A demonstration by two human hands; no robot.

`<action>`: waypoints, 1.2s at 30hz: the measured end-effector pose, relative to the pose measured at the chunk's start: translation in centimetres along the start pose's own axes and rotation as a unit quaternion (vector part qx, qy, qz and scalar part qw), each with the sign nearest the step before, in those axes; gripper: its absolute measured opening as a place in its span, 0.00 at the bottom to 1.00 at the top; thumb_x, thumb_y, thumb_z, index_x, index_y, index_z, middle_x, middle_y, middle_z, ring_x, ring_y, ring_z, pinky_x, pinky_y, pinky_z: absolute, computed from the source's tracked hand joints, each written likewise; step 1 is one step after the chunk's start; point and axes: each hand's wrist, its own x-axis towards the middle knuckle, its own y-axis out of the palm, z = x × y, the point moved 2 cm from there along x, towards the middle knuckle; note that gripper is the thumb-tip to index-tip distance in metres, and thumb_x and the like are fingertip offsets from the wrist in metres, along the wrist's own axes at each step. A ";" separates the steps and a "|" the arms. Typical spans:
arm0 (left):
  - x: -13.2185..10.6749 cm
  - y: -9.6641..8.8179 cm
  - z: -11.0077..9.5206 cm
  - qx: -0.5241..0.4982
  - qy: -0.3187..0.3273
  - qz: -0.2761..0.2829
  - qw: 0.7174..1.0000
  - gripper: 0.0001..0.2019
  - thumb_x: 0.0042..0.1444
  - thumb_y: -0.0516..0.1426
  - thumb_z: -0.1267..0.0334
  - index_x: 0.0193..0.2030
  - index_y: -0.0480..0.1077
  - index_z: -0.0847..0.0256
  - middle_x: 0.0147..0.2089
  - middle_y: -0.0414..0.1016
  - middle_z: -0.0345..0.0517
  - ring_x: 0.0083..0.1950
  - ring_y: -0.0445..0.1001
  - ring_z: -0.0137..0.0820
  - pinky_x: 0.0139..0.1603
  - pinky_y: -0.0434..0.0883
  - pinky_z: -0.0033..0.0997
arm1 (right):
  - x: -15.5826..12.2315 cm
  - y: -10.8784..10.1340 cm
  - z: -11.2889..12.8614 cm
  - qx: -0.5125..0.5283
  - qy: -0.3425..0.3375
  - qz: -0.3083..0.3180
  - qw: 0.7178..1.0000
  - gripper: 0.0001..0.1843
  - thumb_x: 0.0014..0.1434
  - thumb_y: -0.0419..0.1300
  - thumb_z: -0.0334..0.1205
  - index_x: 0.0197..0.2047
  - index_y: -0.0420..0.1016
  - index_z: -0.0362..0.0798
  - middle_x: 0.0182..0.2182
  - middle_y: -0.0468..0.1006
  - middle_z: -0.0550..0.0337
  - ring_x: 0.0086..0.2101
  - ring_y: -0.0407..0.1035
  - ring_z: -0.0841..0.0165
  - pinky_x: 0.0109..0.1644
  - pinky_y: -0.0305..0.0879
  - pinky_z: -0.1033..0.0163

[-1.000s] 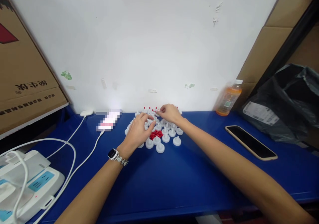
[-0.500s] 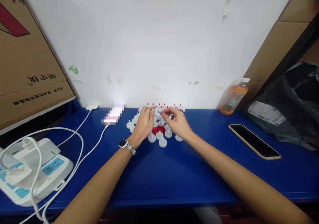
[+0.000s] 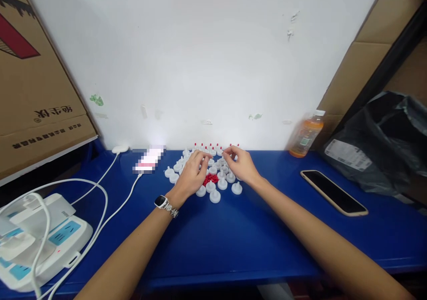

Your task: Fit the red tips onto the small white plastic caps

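Many white plastic nozzle caps, round with a thin spout on top, stand in a cluster on the blue table. A pile of small red tips lies among them. Along the wall, the back row of caps carries red tips on the spouts. My left hand, wearing a watch, reaches over the cluster's left side, fingers stretched forward and thumb apart, nearest to the caps behind the pile. My right hand is at the right of the cluster, thumb and forefinger pinched together; anything between them is too small to make out.
A phone and an orange drink bottle are on the right, with a black plastic bag beyond. On the left are a power strip with white cables and a cardboard box. A white wall closes the back.
My right hand has drawn slightly back from the left one, uncovering more caps beside the red pile. The left hand stays over the cluster. The whole view has shifted a little.
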 end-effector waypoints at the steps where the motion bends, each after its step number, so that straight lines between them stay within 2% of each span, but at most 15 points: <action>1: 0.1 0.0 0.1 0.002 -0.003 0.002 1.000 0.13 0.70 0.46 0.62 0.48 0.70 0.59 0.47 0.72 0.48 0.48 0.71 0.35 0.52 0.68 0.37 | 0.8 0.3 -0.6 -0.024 0.004 0.020 0.999 0.09 0.60 0.56 0.39 0.39 0.77 0.47 0.34 0.80 0.59 0.33 0.71 0.68 0.40 0.63 0.63; 7: 0.0 0.0 0.7 0.014 -0.025 0.011 1.000 0.12 0.69 0.46 0.64 0.48 0.70 0.59 0.46 0.71 0.47 0.45 0.71 0.34 0.47 0.69 0.37 | 6.1 3.7 -1.5 -0.209 0.026 0.132 0.969 0.17 0.61 0.57 0.41 0.52 0.76 0.46 0.41 0.82 0.51 0.44 0.74 0.60 0.50 0.63 0.58; 9: -0.1 0.0 0.9 0.016 -0.029 0.016 0.999 0.12 0.69 0.46 0.63 0.48 0.70 0.58 0.46 0.71 0.46 0.44 0.71 0.34 0.47 0.69 0.37 | 7.4 4.8 -1.3 -0.231 0.033 0.148 0.961 0.16 0.60 0.58 0.40 0.50 0.77 0.45 0.41 0.82 0.49 0.47 0.73 0.57 0.53 0.61 0.55; 11: -0.2 0.1 1.1 0.018 -0.035 0.020 0.999 0.12 0.69 0.47 0.63 0.49 0.69 0.58 0.47 0.70 0.46 0.42 0.71 0.32 0.46 0.69 0.36 | 8.1 5.6 -1.2 -0.227 0.036 0.153 0.961 0.12 0.58 0.59 0.36 0.44 0.79 0.45 0.40 0.82 0.48 0.47 0.74 0.56 0.53 0.61 0.54; 14: -0.3 0.1 1.3 0.028 -0.043 0.023 0.998 0.11 0.69 0.47 0.62 0.49 0.69 0.58 0.48 0.70 0.46 0.41 0.71 0.32 0.46 0.70 0.36 | 8.4 5.6 -1.0 -0.210 0.041 0.149 0.965 0.08 0.58 0.58 0.34 0.38 0.80 0.45 0.39 0.83 0.48 0.44 0.75 0.58 0.51 0.63 0.56; 17: -0.4 0.0 1.1 0.041 -0.047 0.009 0.998 0.11 0.68 0.49 0.60 0.53 0.67 0.58 0.50 0.68 0.47 0.44 0.70 0.33 0.47 0.71 0.37 | 7.4 4.2 -0.4 -0.164 0.041 0.129 0.977 0.09 0.61 0.57 0.37 0.39 0.79 0.46 0.38 0.83 0.52 0.40 0.75 0.63 0.46 0.65 0.61; 20: -0.4 0.1 0.6 0.040 -0.050 -0.016 0.998 0.18 0.66 0.53 0.57 0.61 0.60 0.56 0.58 0.63 0.51 0.48 0.70 0.35 0.46 0.72 0.37 | 5.0 2.6 0.9 0.040 0.057 0.119 0.990 0.09 0.61 0.59 0.42 0.36 0.75 0.45 0.32 0.82 0.55 0.33 0.74 0.67 0.39 0.66 0.65; 22: -0.5 0.4 0.2 0.034 -0.045 -0.014 0.998 0.21 0.65 0.54 0.55 0.63 0.58 0.55 0.58 0.64 0.51 0.49 0.70 0.36 0.46 0.72 0.38 | 2.9 1.9 1.8 0.179 0.058 0.117 0.975 0.12 0.60 0.60 0.47 0.33 0.72 0.46 0.28 0.79 0.57 0.30 0.72 0.68 0.36 0.65 0.65; 23: -0.6 0.6 0.0 0.032 -0.041 -0.004 0.999 0.20 0.66 0.54 0.55 0.62 0.59 0.55 0.56 0.66 0.50 0.48 0.70 0.36 0.46 0.72 0.38 | 1.8 1.6 2.3 0.215 0.053 0.115 0.968 0.14 0.60 0.61 0.49 0.32 0.71 0.46 0.27 0.78 0.59 0.30 0.71 0.69 0.35 0.64 0.65; 26: -0.8 0.9 -0.6 0.022 -0.024 0.037 0.999 0.14 0.68 0.51 0.56 0.57 0.61 0.56 0.47 0.71 0.46 0.43 0.72 0.35 0.45 0.71 0.38 | -1.1 1.0 3.2 0.223 0.043 0.092 0.970 0.17 0.63 0.56 0.53 0.32 0.66 0.48 0.25 0.71 0.65 0.27 0.64 0.71 0.32 0.59 0.66; 29: -1.0 0.6 -1.3 0.013 0.001 0.061 0.998 0.16 0.68 0.50 0.56 0.59 0.58 0.57 0.48 0.70 0.47 0.41 0.72 0.34 0.43 0.71 0.37 | -2.6 0.4 3.6 0.174 0.015 0.095 0.980 0.18 0.68 0.49 0.52 0.31 0.61 0.50 0.23 0.64 0.68 0.26 0.59 0.72 0.31 0.55 0.66; 32: -0.8 0.2 -1.8 0.038 0.035 0.077 0.996 0.15 0.69 0.49 0.54 0.58 0.60 0.58 0.47 0.70 0.48 0.41 0.72 0.34 0.44 0.70 0.38 | -2.8 0.1 3.9 0.153 -0.021 0.097 0.983 0.20 0.69 0.47 0.52 0.28 0.58 0.50 0.23 0.61 0.67 0.26 0.57 0.72 0.32 0.54 0.65; 36: -0.3 0.0 -2.1 0.052 0.048 0.069 0.995 0.14 0.70 0.46 0.53 0.53 0.63 0.59 0.39 0.69 0.45 0.39 0.71 0.34 0.43 0.69 0.36 | -2.4 0.7 4.1 0.194 -0.020 0.078 0.978 0.23 0.68 0.46 0.55 0.27 0.58 0.50 0.23 0.59 0.66 0.26 0.56 0.70 0.32 0.55 0.64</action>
